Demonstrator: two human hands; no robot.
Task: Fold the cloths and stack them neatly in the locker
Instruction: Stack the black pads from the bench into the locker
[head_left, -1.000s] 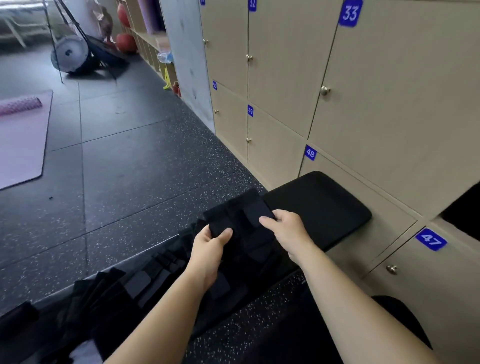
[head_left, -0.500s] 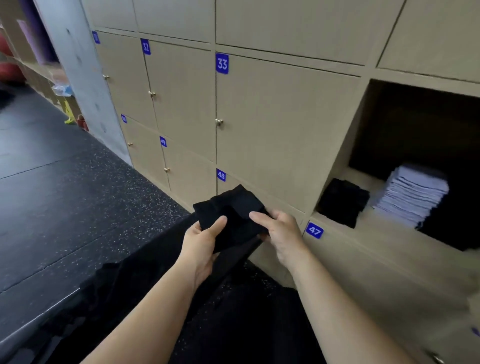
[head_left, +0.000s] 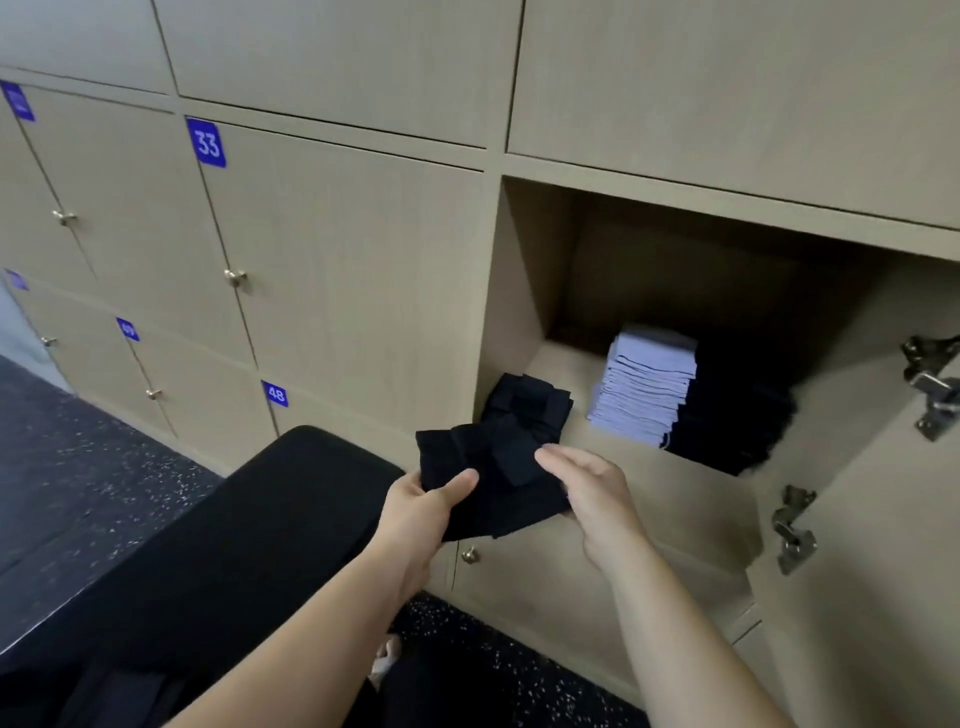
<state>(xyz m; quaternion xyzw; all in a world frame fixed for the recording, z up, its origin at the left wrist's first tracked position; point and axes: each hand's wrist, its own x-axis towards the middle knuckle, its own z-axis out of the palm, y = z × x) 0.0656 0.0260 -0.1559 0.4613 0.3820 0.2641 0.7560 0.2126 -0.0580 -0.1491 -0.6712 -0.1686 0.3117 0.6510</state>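
Two hands hold one folded black cloth just before the open wooden locker, which contains three stacks. The left hand grips its near edge, thumb on top; the right hand pinches the right edge, fingers underneath. Inside sit a low black pile, a crisp pale stack and a taller black stack.

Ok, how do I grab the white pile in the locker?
Probably from the open front: lift under the front edge of the white pile, pressing flat on its top. It's a tall stack, and a black pile crowds its right.
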